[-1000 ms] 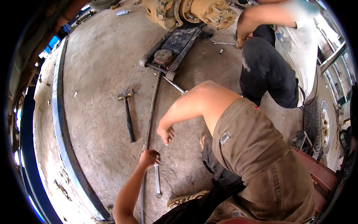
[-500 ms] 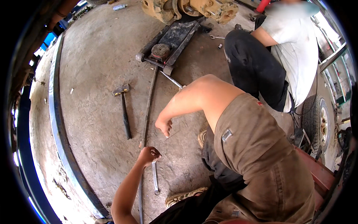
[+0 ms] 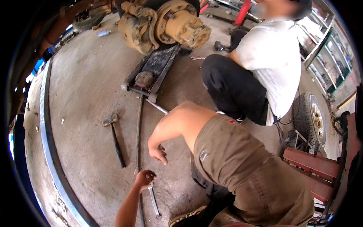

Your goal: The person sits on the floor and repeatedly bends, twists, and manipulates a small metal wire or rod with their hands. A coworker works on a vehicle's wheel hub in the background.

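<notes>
The wrench (image 3: pixel 154 201) lies flat on the concrete floor (image 3: pixel 83 87), low in the view at about 6 o'clock. Its shaft runs from the left hand (image 3: pixel 145 178) down toward 5 o'clock. That hand is clenched over the wrench's upper end, knuckles up, with the forearm coming in from the bottom edge.

Just off at 1 o'clock from it, the right hand (image 3: pixel 159 153) hangs above the floor with its fingers loosely curled, holding nothing. Its bare arm bends out of a brown sleeve (image 3: pixel 242 166).

A long thin bar (image 3: pixel 139 143) lies on the floor just beside the left hand and runs up toward 12 o'clock to a black floor jack (image 3: pixel 151 73). At 10 o'clock from the wrench, and apart from it, a hammer (image 3: pixel 115 140) lies with its head at the far end.

Beyond the jack, at 12 o'clock, a rusty yellow axle hub (image 3: pixel 176 26) sits over the jack's far end. At 2 o'clock a co-worker in a white shirt (image 3: pixel 274 56) and black trousers crouches, with a small spanner (image 3: pixel 197 58) on the floor near their knee. A tyre (image 3: pixel 312 117) and a red bench (image 3: pixel 314 166) stand at 3 o'clock.
</notes>
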The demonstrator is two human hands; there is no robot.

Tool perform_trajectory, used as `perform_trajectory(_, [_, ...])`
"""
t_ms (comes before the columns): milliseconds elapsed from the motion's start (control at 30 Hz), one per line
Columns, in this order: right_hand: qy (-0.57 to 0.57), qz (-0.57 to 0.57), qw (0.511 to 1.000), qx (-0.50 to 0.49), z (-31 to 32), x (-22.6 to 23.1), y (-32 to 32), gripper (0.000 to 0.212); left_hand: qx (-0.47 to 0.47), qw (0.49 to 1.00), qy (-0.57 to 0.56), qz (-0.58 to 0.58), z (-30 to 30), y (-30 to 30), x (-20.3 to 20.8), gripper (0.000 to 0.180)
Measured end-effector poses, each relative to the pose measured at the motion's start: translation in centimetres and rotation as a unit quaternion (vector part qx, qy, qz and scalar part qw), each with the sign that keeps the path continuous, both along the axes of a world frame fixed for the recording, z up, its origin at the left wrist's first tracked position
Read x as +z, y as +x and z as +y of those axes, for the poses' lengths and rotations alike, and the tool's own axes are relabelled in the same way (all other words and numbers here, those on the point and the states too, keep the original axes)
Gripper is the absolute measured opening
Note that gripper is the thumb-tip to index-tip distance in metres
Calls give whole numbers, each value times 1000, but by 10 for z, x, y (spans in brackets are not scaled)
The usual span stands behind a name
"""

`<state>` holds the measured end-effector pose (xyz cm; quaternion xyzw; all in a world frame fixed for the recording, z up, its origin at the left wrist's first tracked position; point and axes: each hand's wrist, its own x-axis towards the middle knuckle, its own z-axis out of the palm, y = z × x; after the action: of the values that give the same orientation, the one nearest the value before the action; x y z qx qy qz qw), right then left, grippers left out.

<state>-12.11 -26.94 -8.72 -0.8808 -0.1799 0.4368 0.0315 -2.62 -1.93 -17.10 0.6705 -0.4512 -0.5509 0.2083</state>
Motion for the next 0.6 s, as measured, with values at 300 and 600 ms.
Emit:
perform_trajectory(300, [-15, -67, 996, 60, 15, -4, 19, 72, -23, 998, 59, -28, -3, -1, 21, 14])
perform_trajectory(600, [-37, -147, 980, 129, 32, -2, 43, 71, -74, 991, 102, -46, 3, -10, 26, 16])
